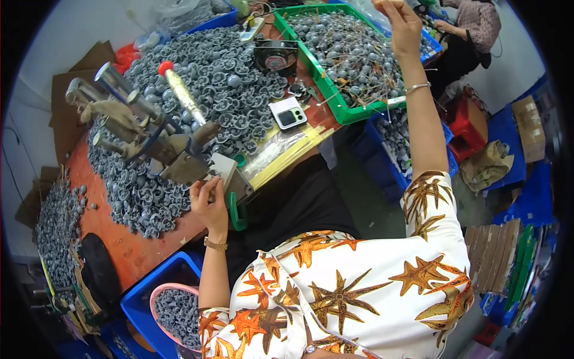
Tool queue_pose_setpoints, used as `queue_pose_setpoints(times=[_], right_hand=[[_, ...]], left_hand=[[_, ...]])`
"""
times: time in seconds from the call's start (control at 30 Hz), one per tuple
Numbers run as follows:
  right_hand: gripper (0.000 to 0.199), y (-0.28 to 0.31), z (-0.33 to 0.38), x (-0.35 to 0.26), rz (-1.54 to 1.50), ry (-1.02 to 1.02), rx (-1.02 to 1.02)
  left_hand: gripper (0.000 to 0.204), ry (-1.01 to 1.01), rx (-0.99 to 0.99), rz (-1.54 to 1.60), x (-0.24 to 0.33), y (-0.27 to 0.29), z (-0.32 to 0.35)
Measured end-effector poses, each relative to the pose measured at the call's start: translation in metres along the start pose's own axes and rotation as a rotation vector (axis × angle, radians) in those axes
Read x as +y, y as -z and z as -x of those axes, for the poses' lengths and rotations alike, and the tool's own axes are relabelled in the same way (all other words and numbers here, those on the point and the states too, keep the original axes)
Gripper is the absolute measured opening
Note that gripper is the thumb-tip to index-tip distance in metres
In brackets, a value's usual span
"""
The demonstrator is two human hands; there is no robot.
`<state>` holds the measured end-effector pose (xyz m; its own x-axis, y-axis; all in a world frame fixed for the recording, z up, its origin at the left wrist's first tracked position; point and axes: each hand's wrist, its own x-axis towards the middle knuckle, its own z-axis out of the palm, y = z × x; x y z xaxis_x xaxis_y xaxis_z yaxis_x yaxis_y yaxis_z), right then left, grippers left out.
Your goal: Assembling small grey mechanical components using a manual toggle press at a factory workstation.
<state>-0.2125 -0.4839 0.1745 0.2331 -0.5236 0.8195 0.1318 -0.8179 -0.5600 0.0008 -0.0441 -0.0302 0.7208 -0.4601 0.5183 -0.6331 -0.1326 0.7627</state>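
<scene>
My left hand [209, 206] is at the base of a metal hand press [179, 152], its fingertips pinched together by the press's pale metal block [222, 169]. Whatever small part they hold is too hidden to name. The press has a lever with a red knob [165, 68]. Up at the top edge, my right hand [402, 25] is raised over the far right side of a green tray [339, 112], fingers drawn together. Anything in them is too small to make out. That tray holds many grey round pieces with thin wires.
Grey cup-shaped plastic parts [221, 90] are heaped around the press on the red table [134, 257]. A phone [288, 113] and a small black fan [276, 55] lie between heap and tray. A pink basin [156, 311] sits in a blue bin [134, 299]. Another person [478, 27] sits far right.
</scene>
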Motion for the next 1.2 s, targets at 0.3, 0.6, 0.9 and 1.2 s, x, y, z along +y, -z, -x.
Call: queue_pose_setpoints(times=[0.3,0.6,0.9,1.2], right_hand=[[0.014,-0.023,0.028,-0.096,-1.139,-0.314,-0.119],[0.027,-0.104,0.131,-0.173,-1.095,-0.268,-0.741],[0.02,-0.13,0.196,-0.184,-1.09,-0.345,-0.948],[0.017,-0.133,0.236,-0.169,-0.991,-0.691,-0.974]], left_hand=[[0.009,-0.128,0.129,-0.16,-0.002,0.017,0.001],[0.014,-0.094,0.032,-0.188,-0.001,0.025,0.004],[0.015,0.007,0.429,-0.573,-0.074,0.131,-0.067],[0.018,0.386,0.075,-0.977,-0.1,0.144,-0.115]])
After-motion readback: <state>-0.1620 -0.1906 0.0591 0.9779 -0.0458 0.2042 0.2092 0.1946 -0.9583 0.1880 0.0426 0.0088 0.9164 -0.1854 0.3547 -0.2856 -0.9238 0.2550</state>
